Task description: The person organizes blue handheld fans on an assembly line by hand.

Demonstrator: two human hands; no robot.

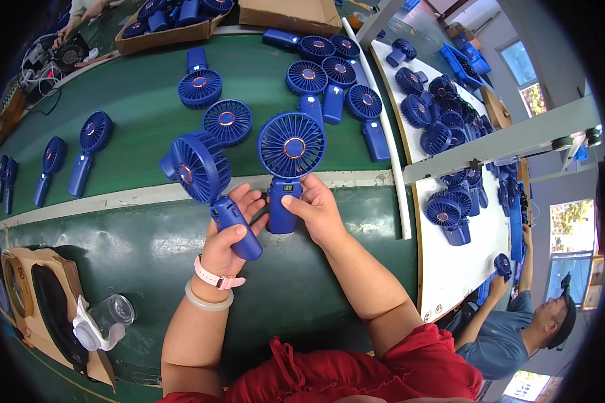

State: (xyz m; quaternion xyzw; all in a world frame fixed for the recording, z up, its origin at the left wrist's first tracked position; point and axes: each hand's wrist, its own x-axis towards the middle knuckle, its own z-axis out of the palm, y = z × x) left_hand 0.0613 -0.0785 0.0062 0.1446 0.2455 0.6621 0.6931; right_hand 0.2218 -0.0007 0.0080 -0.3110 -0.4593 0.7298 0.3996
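Observation:
My left hand (pixel 230 232) is closed around the handle of a blue handheld fan (pixel 200 168), which tilts up and to the left. Beside it, my right hand (pixel 317 209) grips a second blue handheld fan (pixel 293 149) upright, the thumb pressing the front of its handle just under a small lit display. Fingertips of my left hand reach close to this second fan's handle; whether they touch it I cannot tell. Both fans are above the near edge of the green work surface (pixel 148 161). Just beyond them lies another blue fan (pixel 226 121).
More blue fans lie at the left (pixel 91 138) and back right (pixel 333 77). A cardboard box of fans (pixel 171 33) stands at the back. On the right, a white table (pixel 444 265) bears many fans, with a co-worker (pixel 511 329) beside it. A clear plastic cup (pixel 117 310) sits lower left.

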